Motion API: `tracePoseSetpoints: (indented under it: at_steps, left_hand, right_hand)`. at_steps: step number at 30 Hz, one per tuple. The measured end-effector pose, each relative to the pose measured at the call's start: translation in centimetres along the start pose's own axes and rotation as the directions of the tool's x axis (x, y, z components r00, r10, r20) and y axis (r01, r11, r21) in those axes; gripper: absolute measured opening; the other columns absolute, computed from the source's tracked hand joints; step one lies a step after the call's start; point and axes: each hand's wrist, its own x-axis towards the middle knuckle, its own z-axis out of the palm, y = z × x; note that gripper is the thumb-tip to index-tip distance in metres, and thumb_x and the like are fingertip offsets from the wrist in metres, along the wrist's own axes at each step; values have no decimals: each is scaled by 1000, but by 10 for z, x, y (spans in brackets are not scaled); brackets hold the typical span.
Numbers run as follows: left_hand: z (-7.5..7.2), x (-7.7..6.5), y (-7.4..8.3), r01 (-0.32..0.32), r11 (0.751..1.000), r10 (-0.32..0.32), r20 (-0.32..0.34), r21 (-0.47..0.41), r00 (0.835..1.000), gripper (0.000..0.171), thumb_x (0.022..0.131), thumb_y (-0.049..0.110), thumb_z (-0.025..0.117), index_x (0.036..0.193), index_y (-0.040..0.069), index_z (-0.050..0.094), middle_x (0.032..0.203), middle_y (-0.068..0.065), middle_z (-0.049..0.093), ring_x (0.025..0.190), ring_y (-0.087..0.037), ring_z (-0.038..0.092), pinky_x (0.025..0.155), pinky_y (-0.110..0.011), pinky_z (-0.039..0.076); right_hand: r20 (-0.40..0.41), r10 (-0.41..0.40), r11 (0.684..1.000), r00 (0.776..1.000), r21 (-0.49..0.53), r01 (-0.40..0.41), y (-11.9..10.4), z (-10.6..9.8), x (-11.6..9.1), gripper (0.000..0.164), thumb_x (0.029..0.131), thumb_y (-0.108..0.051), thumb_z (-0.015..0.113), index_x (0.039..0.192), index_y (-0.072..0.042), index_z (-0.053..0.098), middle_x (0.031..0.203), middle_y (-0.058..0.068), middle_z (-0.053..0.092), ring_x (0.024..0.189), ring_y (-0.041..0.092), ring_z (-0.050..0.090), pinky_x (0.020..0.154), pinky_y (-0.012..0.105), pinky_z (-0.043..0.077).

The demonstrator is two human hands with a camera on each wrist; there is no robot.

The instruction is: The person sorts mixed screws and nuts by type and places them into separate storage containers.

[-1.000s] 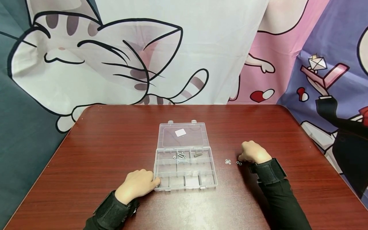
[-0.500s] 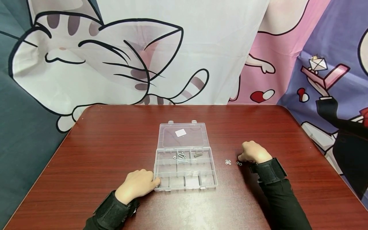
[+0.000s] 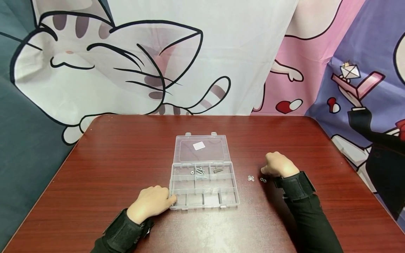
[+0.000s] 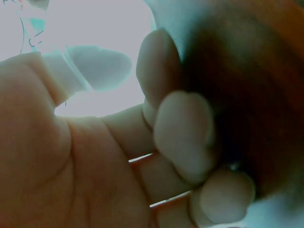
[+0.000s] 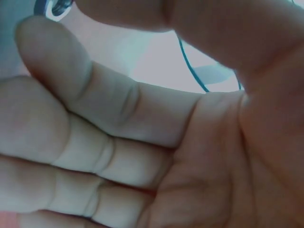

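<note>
A clear plastic compartment box [image 3: 204, 182] lies on the table with its lid [image 3: 202, 154] folded back. My left hand [image 3: 152, 203] grips the box's near left corner, thumb over the edge and fingers curled beside it. Screws [image 3: 200, 171] and a single nut [image 3: 192, 173] lie in the back compartments, with more screws [image 3: 218, 170] to the right. My right hand [image 3: 280, 165] is over the table right of the box. In the right wrist view it pinches a small metal nut [image 5: 59, 7] between thumb and index fingertip, partly cut off by the frame.
A small cluster of nuts [image 3: 251, 178] lies on the table right of the box, and two more nuts [image 3: 263, 180] lie just below the right hand. The brown table [image 3: 126, 151] ends at a cartoon-printed cloth [image 3: 240, 45] behind it.
My right hand has shifted slightly up and left, away from the two nuts below it. The left hand and the box have stayed in place.
</note>
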Motion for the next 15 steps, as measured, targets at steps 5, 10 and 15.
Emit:
tracePoseSetpoints:
  at_steps: [5, 10, 15]
  left_hand:
    - [0, 0, -1, -5, 1000, 5, 0, -6, 1000, 44, 85, 29, 49, 47, 15, 32, 47, 5, 24, 43, -11, 25, 44, -28, 19]
    - [0, 0, 0, -4, 1000, 4, 1, -3, 1000, 44, 85, 29, 49, 47, 15, 32, 47, 5, 24, 43, -11, 26, 43, -29, 20]
    - [-1, 0, 1, -1, 1000, 1, 3, 5, 1000, 44, 85, 29, 49, 47, 15, 32, 47, 5, 24, 43, -11, 27, 43, -29, 22]
  right_hand:
    - [-10, -10, 1000, 1000, -6, 9, -10, -7, 5, 16, 70, -12, 66, 67, -2, 54, 63, 6, 48, 56, 20, 43, 54, 36, 37]
    - [-49, -44, 999, 998, -34, 42, -21, -13, 8, 18, 70, -13, 67, 63, -4, 53, 60, 3, 47, 54, 18, 41, 53, 34, 36]
    - [-73, -92, 995, 993, -42, 89, -17, -9, 23, 20, 72, -15, 67, 67, -2, 53, 61, 5, 45, 54, 19, 42, 52, 35, 37]
